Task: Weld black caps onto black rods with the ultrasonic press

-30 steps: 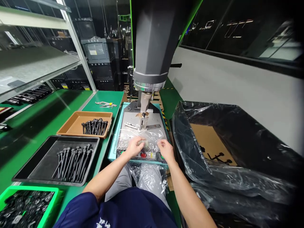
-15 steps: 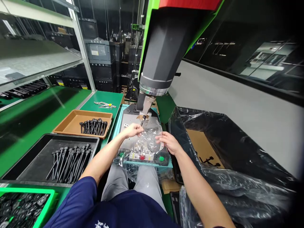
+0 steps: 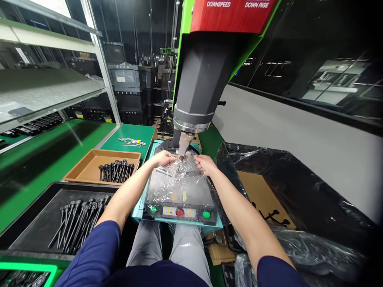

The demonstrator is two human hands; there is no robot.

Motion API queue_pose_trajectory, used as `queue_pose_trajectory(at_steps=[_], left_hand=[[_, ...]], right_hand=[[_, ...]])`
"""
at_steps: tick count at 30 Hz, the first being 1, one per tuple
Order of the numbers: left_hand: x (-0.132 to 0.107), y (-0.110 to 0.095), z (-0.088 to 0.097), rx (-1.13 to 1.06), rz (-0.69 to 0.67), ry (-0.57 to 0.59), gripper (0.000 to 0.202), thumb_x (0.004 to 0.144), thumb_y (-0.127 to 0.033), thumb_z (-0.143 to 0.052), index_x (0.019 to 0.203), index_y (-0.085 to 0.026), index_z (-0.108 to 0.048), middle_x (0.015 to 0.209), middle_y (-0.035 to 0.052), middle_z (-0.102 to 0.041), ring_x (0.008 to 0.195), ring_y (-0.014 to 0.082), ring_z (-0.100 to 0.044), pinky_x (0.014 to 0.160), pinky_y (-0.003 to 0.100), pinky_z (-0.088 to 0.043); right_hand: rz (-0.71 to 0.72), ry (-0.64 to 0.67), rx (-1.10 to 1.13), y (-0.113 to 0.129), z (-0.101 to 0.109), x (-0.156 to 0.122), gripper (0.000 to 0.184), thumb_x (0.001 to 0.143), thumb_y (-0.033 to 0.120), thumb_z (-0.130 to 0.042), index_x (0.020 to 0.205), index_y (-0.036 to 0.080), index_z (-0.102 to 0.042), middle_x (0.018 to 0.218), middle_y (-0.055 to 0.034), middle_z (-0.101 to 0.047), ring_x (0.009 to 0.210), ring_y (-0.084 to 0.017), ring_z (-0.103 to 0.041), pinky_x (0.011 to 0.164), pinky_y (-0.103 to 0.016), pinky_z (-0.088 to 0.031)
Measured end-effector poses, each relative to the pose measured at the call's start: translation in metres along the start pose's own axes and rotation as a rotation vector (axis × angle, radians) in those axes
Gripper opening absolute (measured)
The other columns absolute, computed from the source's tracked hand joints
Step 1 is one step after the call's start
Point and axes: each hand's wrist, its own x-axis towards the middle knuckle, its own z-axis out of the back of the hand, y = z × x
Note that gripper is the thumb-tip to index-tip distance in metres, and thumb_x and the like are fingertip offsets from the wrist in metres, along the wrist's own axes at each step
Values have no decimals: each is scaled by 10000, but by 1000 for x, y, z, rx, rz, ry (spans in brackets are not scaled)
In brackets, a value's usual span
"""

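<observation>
My left hand and my right hand reach forward to the fixture under the press horn of the big grey machine head. Both hands have their fingers curled at the far edge of a crinkled clear plastic sheet that lies over the machine's base plate. What the fingers pinch beneath the horn is too small to make out. A panel with a red button and two green buttons sits at the near edge of the base.
A brown tray with several black bolts and a black tray with more stand on the green bench at left. A green bin is at the bottom left. A carton lined with black plastic stands at right. Metal shelving rises at left.
Both hands moved away from the button panel and forward to the fixture under the horn. The plastic sheet was lifted, then laid flat over the base. The view tilted up.
</observation>
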Motion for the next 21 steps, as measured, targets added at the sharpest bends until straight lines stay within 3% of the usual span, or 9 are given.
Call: queue_pose_trajectory(at_steps=[6, 12, 17, 21], left_hand=[[36, 4, 24, 85, -79, -154, 376, 758, -457, -733, 600, -143, -600, 488, -36, -515, 380, 58, -381, 410, 213, -304], [64, 16, 37, 194, -49, -257, 417, 736, -516, -726, 587, -153, -584, 528, -7, -579, 396, 64, -378, 426, 221, -306], [76, 24, 34, 263, -11, -282, 408, 737, -489, -727, 564, -154, -572, 546, 2, -593, 422, 67, -389, 434, 211, -298], [79, 27, 33, 286, 38, -290, 381, 756, -464, -713, 586, -145, -594, 535, 14, -598, 426, 77, -410, 439, 209, -314]], right_hand=[[94, -53, -124, 7, -10, 51, 410, 841, 430, -716, 624, 207, -450, 505, 44, -481, 376, -69, -357, 360, -200, -261], [135, -93, -309, 6, -20, 96, 333, 832, 354, -693, 595, 201, -517, 505, 15, -541, 407, -118, -464, 435, -242, -344], [131, -54, -442, 1, -19, 109, 355, 792, 332, -727, 519, 206, -538, 394, -11, -493, 420, -160, -503, 441, -253, -339], [145, -26, -448, 1, -15, 111, 353, 794, 384, -740, 547, 209, -558, 430, -38, -530, 455, -203, -550, 463, -276, -387]])
